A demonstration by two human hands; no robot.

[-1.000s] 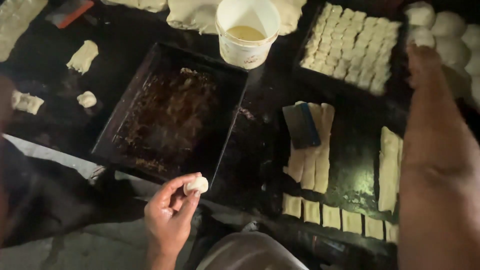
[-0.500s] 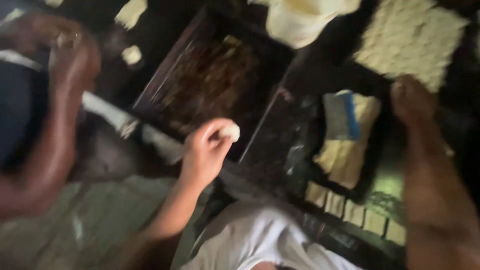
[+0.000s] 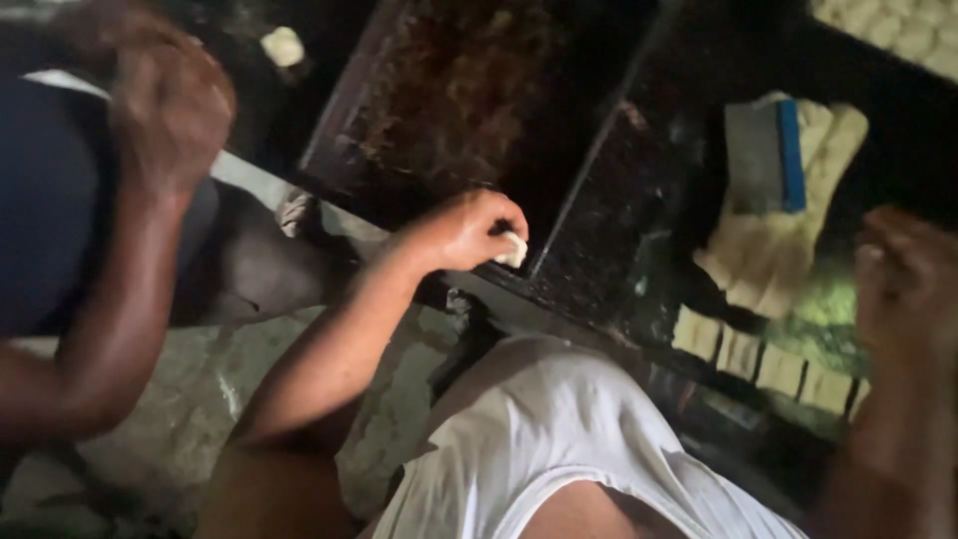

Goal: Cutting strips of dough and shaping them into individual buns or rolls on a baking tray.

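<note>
Another person's hand (image 3: 165,105) has come into view at far left. The left hand (image 3: 467,232) has carried its dough piece (image 3: 513,250) up to the near edge of the dark baking tray (image 3: 449,100), fingers still clamped on it. The right hand (image 3: 903,289) by the cut dough strips (image 3: 768,364) is blurred, so I can't tell its fingers.

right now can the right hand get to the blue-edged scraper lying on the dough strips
Probably yes. The right hand looks empty, though blurred, and hovers just right of the scraper, which lies uncovered on the dough strips; nothing stands between them.
</note>
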